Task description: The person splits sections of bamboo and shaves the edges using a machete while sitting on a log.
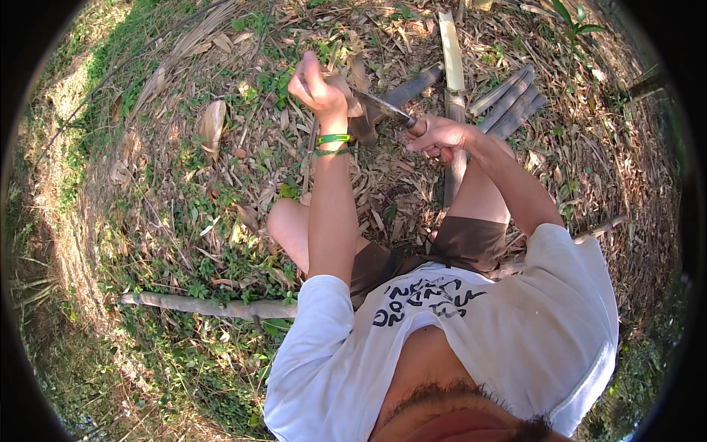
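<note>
A knife (390,108) with a long narrow blade and a brown wooden handle is held in my right hand (443,138), fingers wrapped round the handle. Its blade points up and left, toward my left hand (317,87). That hand is closed, thumb raised, with a green and yellow band at the wrist; what lies inside its fingers is hidden. Just beside it is a brown piece of wood or husk (355,109), partly covered by the hand. A dark split length of bamboo (410,87) lies on the ground behind the blade.
A pale split bamboo strip (451,51) lies ahead, above a thicker grey pole (454,177) near my right knee. Several dark split pieces (512,103) are stacked at the right. A long branch (213,305) runs behind my legs. Dry leaves and low green plants cover the ground.
</note>
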Motion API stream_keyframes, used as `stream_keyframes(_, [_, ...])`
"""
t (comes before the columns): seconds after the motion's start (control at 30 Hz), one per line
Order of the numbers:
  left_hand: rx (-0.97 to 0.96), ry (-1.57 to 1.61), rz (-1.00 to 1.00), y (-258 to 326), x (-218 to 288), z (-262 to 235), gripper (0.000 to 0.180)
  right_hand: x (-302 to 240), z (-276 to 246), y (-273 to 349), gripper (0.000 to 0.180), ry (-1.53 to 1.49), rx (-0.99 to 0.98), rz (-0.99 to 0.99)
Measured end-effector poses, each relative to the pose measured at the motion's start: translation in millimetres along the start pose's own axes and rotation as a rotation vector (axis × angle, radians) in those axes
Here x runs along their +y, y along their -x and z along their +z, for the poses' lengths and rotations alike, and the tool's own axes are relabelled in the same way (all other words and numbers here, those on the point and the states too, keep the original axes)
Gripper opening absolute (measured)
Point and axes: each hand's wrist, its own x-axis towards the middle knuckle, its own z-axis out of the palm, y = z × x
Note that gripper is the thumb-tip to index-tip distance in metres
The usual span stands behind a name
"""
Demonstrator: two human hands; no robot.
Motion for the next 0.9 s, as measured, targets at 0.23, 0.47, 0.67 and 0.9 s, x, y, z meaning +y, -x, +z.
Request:
stream_keyframes(0.23, [0.106,0.203,-0.525,-3,39,-9,0.053,27,84,-21,0.04,0.405,0.683,-0.135])
stream_keyframes(0.47, [-0.21,0.249,-0.622,-3,30,-8,0.049,38,159,-31,0.026,-0.127,0.708,-0.245])
stream_keyframes(0.67, [-0.417,-0.179,-0.854,36,82,-97,0.071,28,157,-50,0.056,-0.686,0.481,-0.501])
stream_keyframes(0.9, [-0.721,-0.352,-0.846,92,82,-113,0.039,48,42,-89,0.076,0.165,0.292,-0.388])
